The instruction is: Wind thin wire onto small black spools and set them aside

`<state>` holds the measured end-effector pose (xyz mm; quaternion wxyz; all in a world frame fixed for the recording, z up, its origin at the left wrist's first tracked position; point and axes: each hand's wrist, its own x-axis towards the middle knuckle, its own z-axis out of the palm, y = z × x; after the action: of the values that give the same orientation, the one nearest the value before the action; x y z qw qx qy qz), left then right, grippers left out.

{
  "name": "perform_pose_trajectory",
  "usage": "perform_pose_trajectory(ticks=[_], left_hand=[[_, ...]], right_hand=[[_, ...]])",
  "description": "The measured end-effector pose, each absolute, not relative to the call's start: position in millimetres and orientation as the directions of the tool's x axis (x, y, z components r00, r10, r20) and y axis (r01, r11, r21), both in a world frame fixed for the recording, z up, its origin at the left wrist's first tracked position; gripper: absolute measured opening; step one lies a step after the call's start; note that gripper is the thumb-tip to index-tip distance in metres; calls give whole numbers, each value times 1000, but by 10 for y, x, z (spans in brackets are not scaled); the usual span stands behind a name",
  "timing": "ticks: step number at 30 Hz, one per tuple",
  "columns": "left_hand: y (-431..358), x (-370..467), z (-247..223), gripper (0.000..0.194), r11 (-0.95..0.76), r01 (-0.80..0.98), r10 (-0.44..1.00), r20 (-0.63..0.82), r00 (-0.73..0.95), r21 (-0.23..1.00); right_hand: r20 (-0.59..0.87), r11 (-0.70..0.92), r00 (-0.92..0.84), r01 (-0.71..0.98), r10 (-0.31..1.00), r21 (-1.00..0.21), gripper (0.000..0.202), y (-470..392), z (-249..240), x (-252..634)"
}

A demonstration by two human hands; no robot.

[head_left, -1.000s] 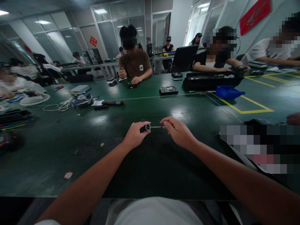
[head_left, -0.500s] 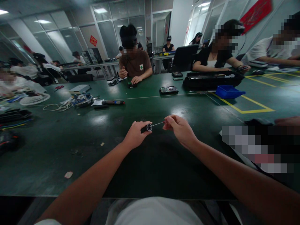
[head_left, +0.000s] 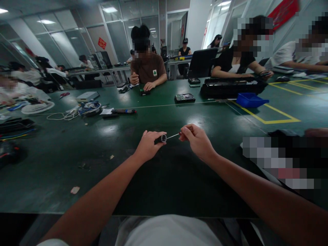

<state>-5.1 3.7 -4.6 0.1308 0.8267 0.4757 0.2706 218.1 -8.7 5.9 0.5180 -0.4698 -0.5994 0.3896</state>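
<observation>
My left hand (head_left: 146,147) grips a short black cylinder (head_left: 163,138) between thumb and fingers, its round open end with a silvery rim turned toward my right hand. Pinched in my right hand (head_left: 198,140) is what looks like a small screwdriver (head_left: 173,136): a thin metal shaft with a reddish part at the fingertips, its handle mostly hidden by the hand. The shaft points left at the cylinder's open end; whether its tip is inside or only touches the rim I cannot tell. Both hands are held above the green table (head_left: 143,191).
Ahead lie a hard drive (head_left: 185,98), a blue bin (head_left: 251,100) and a long black casing (head_left: 232,88). A pen-shaped electric tool (head_left: 124,111) and bundled cables (head_left: 88,108) lie front left. A co-worker (head_left: 148,68) sits opposite; a blurred-out item (head_left: 276,164) is at right.
My right hand has shifted very slightly up and right, and the cylinder's end a little up. Both grips stay the same. The co-worker opposite has closed the raised hand's fingers.
</observation>
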Motion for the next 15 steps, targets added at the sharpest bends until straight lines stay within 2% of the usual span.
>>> perform_pose_trajectory(ticks=[4,11,15], left_hand=[[33,-53,-43,38,-512,715,857,328,396,476],[49,-43,-59,40,-480,731,876,309,371,485],[55,-44,-57,39,-470,738,882,290,372,484]], right_hand=[[332,336,-65,298,941,-893,20,-161,109,2156],[321,330,-79,263,944,-907,19,-148,95,2145],[349,345,-51,340,936,-875,20,-157,109,2163]])
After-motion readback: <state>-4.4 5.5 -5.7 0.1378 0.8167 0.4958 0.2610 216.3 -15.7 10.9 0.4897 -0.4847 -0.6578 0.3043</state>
